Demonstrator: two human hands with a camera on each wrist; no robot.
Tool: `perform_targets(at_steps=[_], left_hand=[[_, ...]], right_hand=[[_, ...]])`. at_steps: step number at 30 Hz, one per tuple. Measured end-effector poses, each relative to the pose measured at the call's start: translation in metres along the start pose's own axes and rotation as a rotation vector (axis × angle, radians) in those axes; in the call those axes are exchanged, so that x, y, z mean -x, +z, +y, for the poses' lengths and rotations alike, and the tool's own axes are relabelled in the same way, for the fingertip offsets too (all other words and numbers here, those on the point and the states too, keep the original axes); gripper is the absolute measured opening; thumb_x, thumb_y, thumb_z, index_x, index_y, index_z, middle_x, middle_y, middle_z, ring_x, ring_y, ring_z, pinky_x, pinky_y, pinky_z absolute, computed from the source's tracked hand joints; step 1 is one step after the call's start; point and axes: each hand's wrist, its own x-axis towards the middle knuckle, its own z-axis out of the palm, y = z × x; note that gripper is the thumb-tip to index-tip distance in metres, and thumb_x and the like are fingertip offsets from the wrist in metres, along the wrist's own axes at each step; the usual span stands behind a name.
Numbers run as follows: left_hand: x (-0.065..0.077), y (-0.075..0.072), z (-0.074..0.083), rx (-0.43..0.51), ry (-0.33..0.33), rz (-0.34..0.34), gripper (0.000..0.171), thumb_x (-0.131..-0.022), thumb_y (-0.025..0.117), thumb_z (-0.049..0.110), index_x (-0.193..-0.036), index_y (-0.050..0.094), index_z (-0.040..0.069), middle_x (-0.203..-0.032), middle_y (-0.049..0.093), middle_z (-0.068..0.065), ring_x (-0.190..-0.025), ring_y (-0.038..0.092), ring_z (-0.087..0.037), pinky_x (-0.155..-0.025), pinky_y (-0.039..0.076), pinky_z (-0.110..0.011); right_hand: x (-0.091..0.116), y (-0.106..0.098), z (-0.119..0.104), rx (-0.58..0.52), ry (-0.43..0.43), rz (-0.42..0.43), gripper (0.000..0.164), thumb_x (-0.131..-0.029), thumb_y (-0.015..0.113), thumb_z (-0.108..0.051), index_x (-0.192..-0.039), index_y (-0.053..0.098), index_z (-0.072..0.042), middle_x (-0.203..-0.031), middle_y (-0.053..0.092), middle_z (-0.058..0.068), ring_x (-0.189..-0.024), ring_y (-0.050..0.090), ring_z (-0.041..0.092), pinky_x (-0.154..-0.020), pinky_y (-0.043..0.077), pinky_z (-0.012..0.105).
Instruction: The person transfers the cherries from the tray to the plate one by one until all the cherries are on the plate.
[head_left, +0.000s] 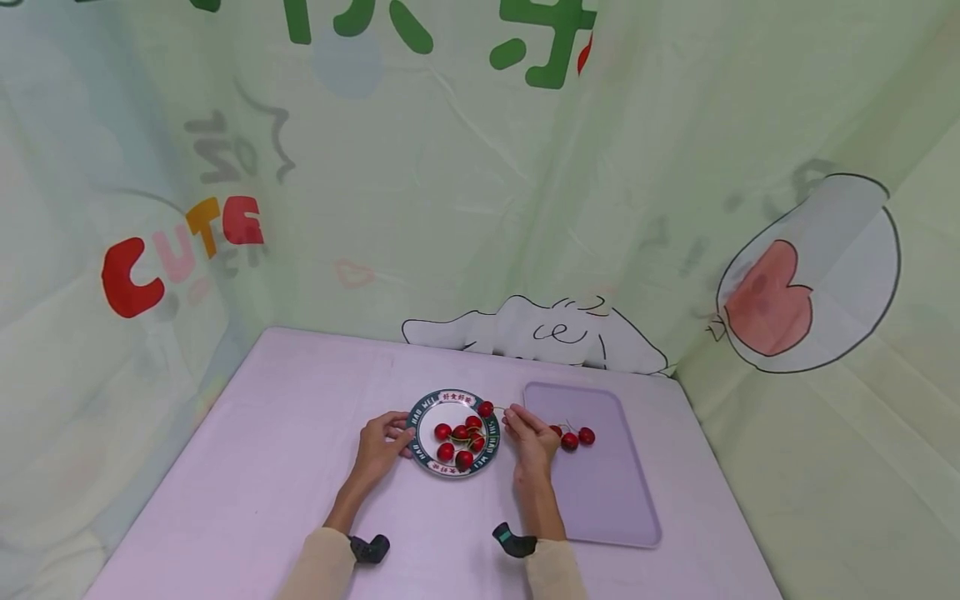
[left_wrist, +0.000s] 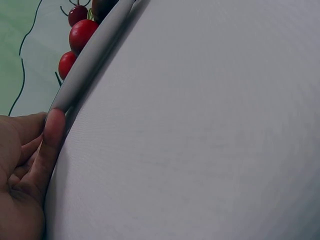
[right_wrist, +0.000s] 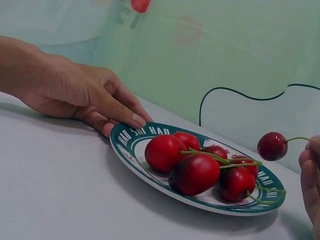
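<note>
The left hand holds a round plate by its left rim; in the right wrist view a fingertip rests on the rim, the remaining fingers lie close together beside it, and the placing of every finger beneath the edge cannot be told. The plate has a white centre and a dark green lettered border, and sits on the pale table. The right hand is at the plate's right side, thumb and fingertips pinching the green stem of a single red cherry; the position of its other fingers cannot be fully told. That cherry is off the plate surface, hanging at the far right part of the rim in the head view. Six cherries lie grouped on the plate, some touching, their stems crossing toward the right. To the right stands a shallow lilac tray; three cherries lie toward its far end, one partly covered by the right hand. Dark bands are worn at both wrists, next to light sleeves. A printed pale green cloth rises behind the table.
</note>
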Motion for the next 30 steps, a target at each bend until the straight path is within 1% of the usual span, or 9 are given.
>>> perform_targets(at_steps=[2, 4, 9, 11, 18, 23, 26, 30], left_hand=[[-0.001, 0.0, 0.0, 0.002, -0.004, -0.002, 0.035, -0.102, 0.076, 0.008, -0.136, 0.071, 0.001, -0.107, 0.073, -0.014, -0.065, 0.072, -0.013, -0.064, 0.061, -0.019], [-0.001, -0.001, 0.0, 0.003, -0.003, -0.003, 0.035, -0.102, 0.076, 0.008, -0.136, 0.071, 0.001, -0.108, 0.073, -0.014, -0.066, 0.072, -0.013, -0.064, 0.061, -0.019], [0.0, -0.002, 0.004, 0.005, 0.013, -0.005, 0.035, -0.103, 0.074, 0.007, -0.136, 0.07, -0.001, -0.109, 0.072, -0.016, -0.066, 0.072, -0.013, -0.064, 0.062, -0.02], [0.001, -0.002, 0.006, 0.011, 0.008, -0.005, 0.035, -0.103, 0.074, 0.007, -0.136, 0.07, 0.0, -0.109, 0.072, -0.016, -0.066, 0.072, -0.013, -0.064, 0.062, -0.02], [0.003, -0.001, 0.004, 0.015, 0.006, -0.009, 0.035, -0.102, 0.074, 0.005, -0.136, 0.07, -0.002, -0.109, 0.072, -0.017, -0.066, 0.071, -0.012, -0.063, 0.063, -0.022], [0.001, 0.0, 0.001, 0.009, 0.0, -0.006, 0.036, -0.103, 0.074, 0.006, -0.138, 0.07, -0.001, -0.11, 0.071, -0.016, -0.066, 0.071, -0.012, -0.063, 0.063, -0.022], [0.0, 0.0, 0.001, 0.01, -0.006, -0.004, 0.036, -0.103, 0.074, 0.007, -0.138, 0.07, 0.001, -0.109, 0.072, -0.015, -0.066, 0.071, -0.013, -0.064, 0.063, -0.021], [0.0, -0.001, 0.001, 0.015, -0.005, -0.005, 0.035, -0.103, 0.074, 0.007, -0.137, 0.07, 0.0, -0.11, 0.072, -0.015, -0.066, 0.071, -0.013, -0.064, 0.062, -0.021]], right_hand=[[0.0, 0.004, 0.0, -0.001, 0.0, 0.001, 0.022, -0.091, 0.087, -0.001, -0.113, 0.084, 0.002, -0.09, 0.084, 0.002, -0.076, 0.08, 0.011, -0.077, 0.068, 0.024], [0.001, 0.008, -0.001, 0.016, 0.003, 0.002, 0.023, -0.092, 0.086, -0.002, -0.114, 0.083, 0.003, -0.091, 0.084, 0.002, -0.077, 0.08, 0.01, -0.077, 0.067, 0.023], [0.003, 0.016, 0.0, 0.067, 0.024, 0.008, 0.032, -0.095, 0.083, -0.003, -0.125, 0.078, 0.006, -0.094, 0.084, 0.0, -0.083, 0.079, 0.009, -0.079, 0.066, 0.021], [0.003, 0.017, 0.001, 0.084, 0.03, 0.01, 0.033, -0.095, 0.083, -0.003, -0.127, 0.077, 0.006, -0.095, 0.085, 0.0, -0.084, 0.079, 0.009, -0.08, 0.066, 0.021], [0.002, 0.02, 0.009, 0.142, 0.038, 0.02, 0.031, -0.095, 0.084, -0.006, -0.125, 0.079, 0.004, -0.101, 0.085, 0.003, -0.082, 0.075, 0.009, -0.077, 0.063, 0.018], [0.003, 0.023, 0.01, 0.176, 0.017, 0.021, 0.028, -0.095, 0.084, -0.008, -0.122, 0.081, 0.001, -0.106, 0.085, 0.006, -0.082, 0.075, 0.007, -0.075, 0.061, 0.015], [0.003, 0.024, 0.01, 0.214, -0.006, 0.016, 0.027, -0.094, 0.086, -0.006, -0.119, 0.082, 0.002, -0.108, 0.085, 0.009, -0.084, 0.074, 0.006, -0.075, 0.061, 0.014], [0.001, 0.025, 0.011, 0.287, -0.017, 0.014, 0.022, -0.093, 0.086, -0.004, -0.115, 0.083, 0.001, -0.105, 0.085, 0.01, -0.09, 0.074, 0.006, -0.077, 0.061, 0.012]])
